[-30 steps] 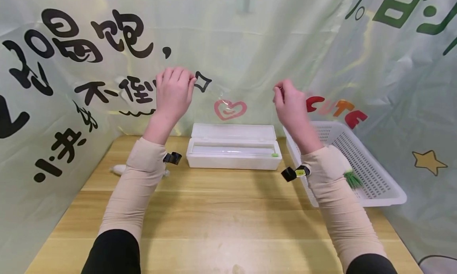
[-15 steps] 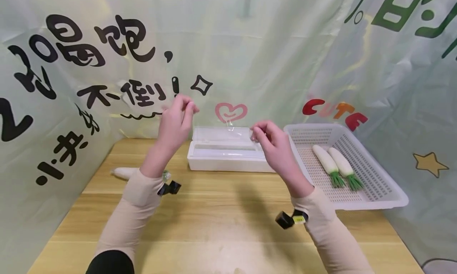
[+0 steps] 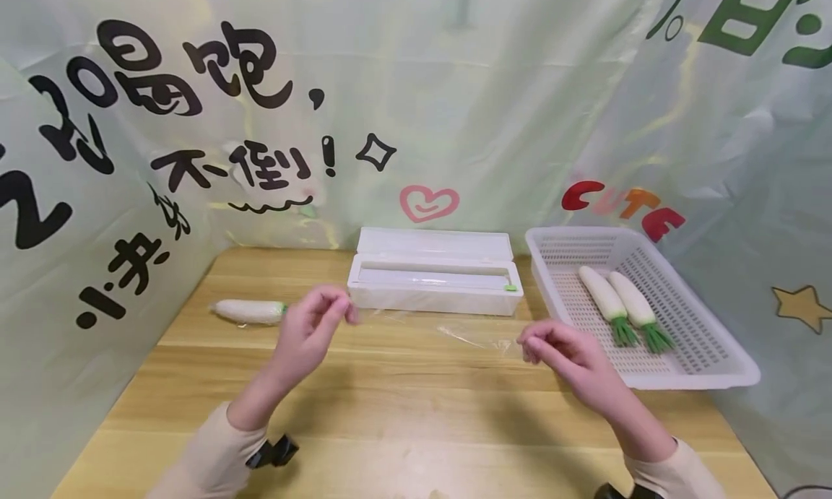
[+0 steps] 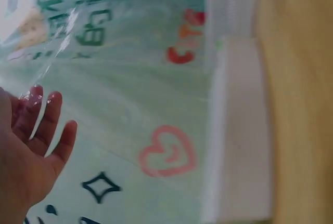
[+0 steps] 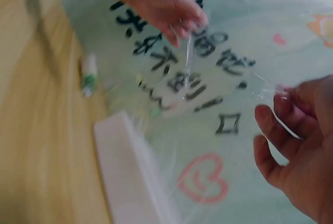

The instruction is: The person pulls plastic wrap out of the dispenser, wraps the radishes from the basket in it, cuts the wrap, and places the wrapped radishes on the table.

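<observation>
A sheet of clear cling film [image 3: 473, 338] stretches between my hands above the table. My left hand [image 3: 313, 331] pinches one side of it between thumb and fingers, its other fingers loosely spread in the left wrist view. The opposite side is pinched by my right hand [image 3: 572, 358], near the basket's front left. Behind the film stands a white cling film dispenser box [image 3: 432, 302], lid up, with a green slider [image 3: 510, 288] at its right end. A white radish [image 3: 250, 311], with shiny film about it, lies left of the box, its leafy end hidden behind my left hand.
To the right sits a white perforated basket [image 3: 708, 380] with two white radishes [image 3: 601, 293] in it, green tops toward me. A printed curtain [image 3: 468, 123] hangs right behind the wooden table [image 3: 416, 427] and along its sides.
Both hands have come down from high before the curtain to low over the table, still holding the cling film. The right hand swung inward over the box, then back out right. Basket radishes came into view.
</observation>
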